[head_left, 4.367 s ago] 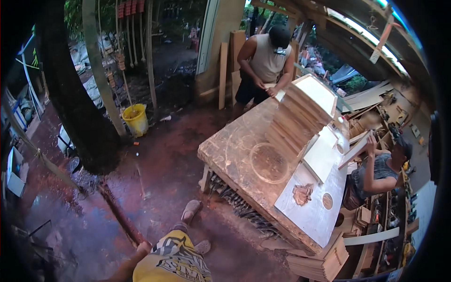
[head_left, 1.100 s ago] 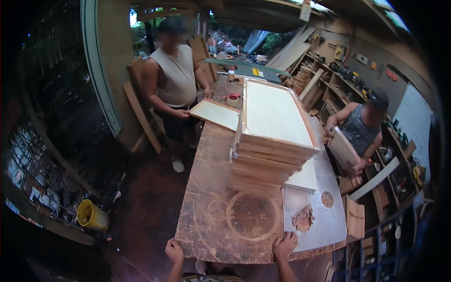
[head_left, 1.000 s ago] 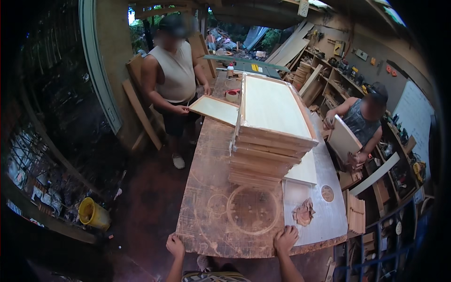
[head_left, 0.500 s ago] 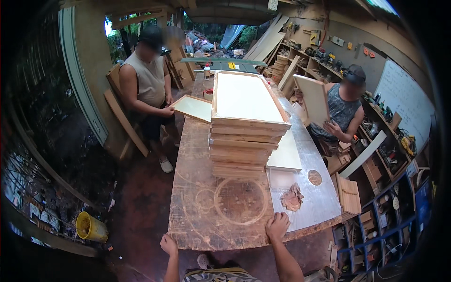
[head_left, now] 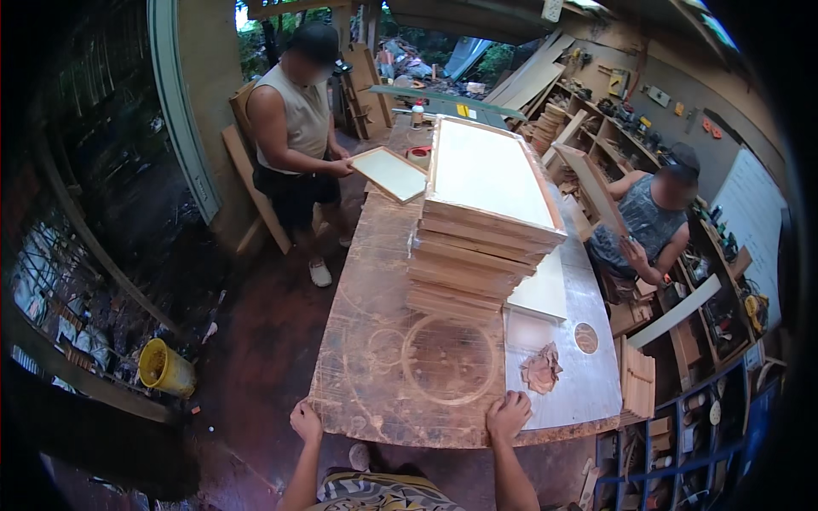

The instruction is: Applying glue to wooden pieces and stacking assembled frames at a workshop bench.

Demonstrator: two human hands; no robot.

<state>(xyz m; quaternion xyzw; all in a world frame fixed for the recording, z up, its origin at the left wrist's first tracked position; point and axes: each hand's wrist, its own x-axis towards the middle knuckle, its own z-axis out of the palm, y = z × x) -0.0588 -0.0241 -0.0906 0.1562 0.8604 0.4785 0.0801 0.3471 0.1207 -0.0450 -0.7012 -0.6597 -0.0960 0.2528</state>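
My left hand [head_left: 307,422] is closed at the near left corner of a worn wooden worktable [head_left: 362,383], its fingers curled against the edge. My right hand [head_left: 509,415] rests on the near edge with fingers apart and bent over the top, holding nothing. Just beyond it, a crumpled brown piece of paper or cloth [head_left: 541,368] lies on a grey metal-looking sheet [head_left: 562,407]. Farther up the table stands a tall, uneven stack of wooden-framed panels [head_left: 473,255], the top one pale-faced. A flat cream panel [head_left: 542,285] lies to the stack's right.
At the left, a standing person [head_left: 294,128] holds a framed panel [head_left: 390,173]. Another person [head_left: 648,217] at the right holds up a wooden panel [head_left: 592,187]. A yellow bucket [head_left: 166,368] sits on the left floor. Blue shelving [head_left: 673,464] and stacked wood strips [head_left: 637,379] flank the table's right.
The view has swung left, so the scene shifts rightward. The left person's panel looks turned; the right person's panel has tilted further. My hands remain at the table's near edge.
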